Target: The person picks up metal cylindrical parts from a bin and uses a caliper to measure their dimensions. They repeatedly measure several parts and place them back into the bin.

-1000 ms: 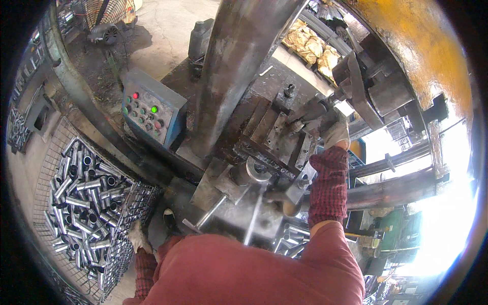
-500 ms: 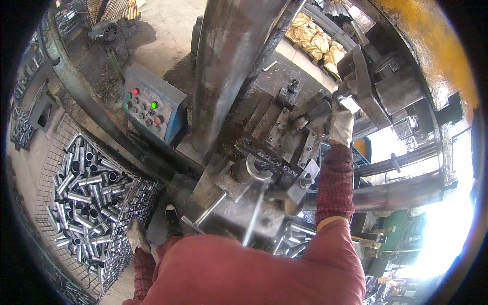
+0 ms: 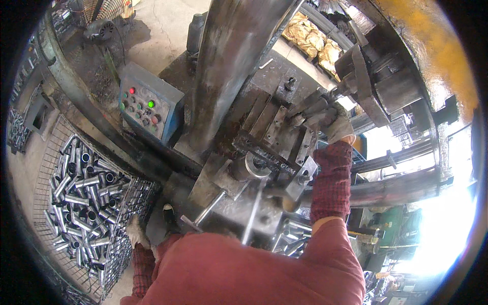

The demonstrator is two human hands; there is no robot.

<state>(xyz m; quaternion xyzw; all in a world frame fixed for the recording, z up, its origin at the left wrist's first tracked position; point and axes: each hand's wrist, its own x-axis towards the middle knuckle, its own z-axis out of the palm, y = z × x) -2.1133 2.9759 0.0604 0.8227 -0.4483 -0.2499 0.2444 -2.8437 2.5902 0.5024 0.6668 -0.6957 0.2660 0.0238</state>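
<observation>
My right hand [image 3: 341,125], in a pale work glove, is at the far right end of the metal fixture [image 3: 277,124], beside a dark cylindrical part [image 3: 316,105]. Its fingers curl in toward the fixture, and what they hold is hidden. My left hand [image 3: 136,232], also gloved, hangs low beside the wire basket [image 3: 133,203]; its fingers are too small and shaded to make out. Short shiny metal tubes [image 3: 84,198] fill that basket. In front of me, a round clamp-like block [image 3: 249,168] and a rod with a crossbar handle [image 3: 209,207] sit on the machine bed.
A thick steel column [image 3: 218,76] rises through the middle. Left of it stands a control box [image 3: 151,104] with a lit green button. More tubes [image 3: 292,239] lie below the bed. Yellowish wrapped bundles [image 3: 310,38] are at the back; a fan motor [image 3: 100,30] is far left.
My right hand has moved down and toward me, from the bright metal end by the upper cylinder to the fixture's end. My left hand has hardly moved. The view has shifted slightly.
</observation>
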